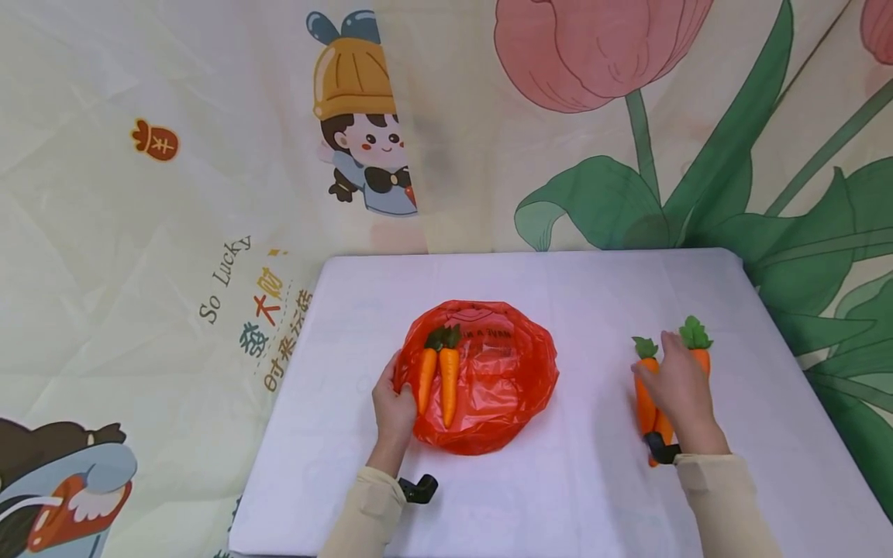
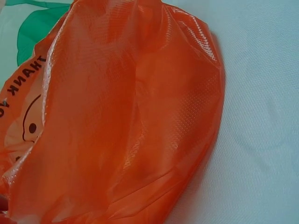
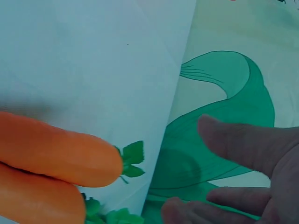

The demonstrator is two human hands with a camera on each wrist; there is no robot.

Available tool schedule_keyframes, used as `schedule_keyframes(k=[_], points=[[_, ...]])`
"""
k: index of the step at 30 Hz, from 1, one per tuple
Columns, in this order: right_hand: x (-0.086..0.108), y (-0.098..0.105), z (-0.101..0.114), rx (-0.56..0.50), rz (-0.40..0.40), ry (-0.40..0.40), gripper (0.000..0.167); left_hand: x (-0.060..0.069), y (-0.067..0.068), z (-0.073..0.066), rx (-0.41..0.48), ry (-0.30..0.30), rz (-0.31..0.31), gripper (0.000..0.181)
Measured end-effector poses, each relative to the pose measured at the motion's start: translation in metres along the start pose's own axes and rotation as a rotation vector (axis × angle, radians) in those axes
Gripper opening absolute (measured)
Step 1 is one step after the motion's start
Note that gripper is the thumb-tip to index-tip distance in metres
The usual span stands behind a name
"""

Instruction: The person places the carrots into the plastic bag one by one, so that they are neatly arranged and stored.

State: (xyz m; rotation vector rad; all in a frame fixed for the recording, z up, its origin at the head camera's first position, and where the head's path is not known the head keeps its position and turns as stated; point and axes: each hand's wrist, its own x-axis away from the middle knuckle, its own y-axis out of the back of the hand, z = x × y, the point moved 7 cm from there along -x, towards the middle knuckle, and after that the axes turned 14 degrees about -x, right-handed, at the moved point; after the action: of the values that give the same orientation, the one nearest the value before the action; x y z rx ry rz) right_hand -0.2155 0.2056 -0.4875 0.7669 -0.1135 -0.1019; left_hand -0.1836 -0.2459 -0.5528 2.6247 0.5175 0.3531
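From here I can read "THANK YO" backwards on the red bag (image 1: 512,372), gripped at its rim by the left hand (image 1: 394,407); two carrots (image 1: 449,384) lie inside. Fingers apart, the right hand (image 1: 684,387) is over more carrots (image 1: 645,391) on the white worktop (image 1: 314,434); I can't tell whether it touches them. The cloth (image 1: 230,116) behind says "So Lucky" and "發大财", near printed pink tulips (image 1: 600,54).

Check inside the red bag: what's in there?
Two orange carrots with dark green tops lie side by side in the red bag, toward the edge the left hand grips. Whatever is directly beneath them is covered.
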Motion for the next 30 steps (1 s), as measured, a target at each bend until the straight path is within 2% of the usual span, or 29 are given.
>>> schedule_keyframes(k=[8, 12, 22, 30], points=[[-0.004, -0.010, -0.023, 0.070, 0.087, -0.096, 0.074, 0.000, 0.000, 0.001, 0.000, 0.002, 0.001, 0.057], [-0.007, -0.014, -0.029, 0.081, 0.093, -0.106, 0.072, 0.001, 0.000, 0.000, -0.006, 0.008, -0.002, 0.057], [-0.008, -0.029, -0.041, 0.056, 0.117, -0.176, 0.063, -0.001, 0.000, 0.002, 0.013, -0.033, -0.007, 0.055], [-0.005, -0.041, -0.045, 0.034, 0.149, -0.167, 0.061, 0.002, 0.001, -0.001, 0.010, -0.023, 0.006, 0.056]])
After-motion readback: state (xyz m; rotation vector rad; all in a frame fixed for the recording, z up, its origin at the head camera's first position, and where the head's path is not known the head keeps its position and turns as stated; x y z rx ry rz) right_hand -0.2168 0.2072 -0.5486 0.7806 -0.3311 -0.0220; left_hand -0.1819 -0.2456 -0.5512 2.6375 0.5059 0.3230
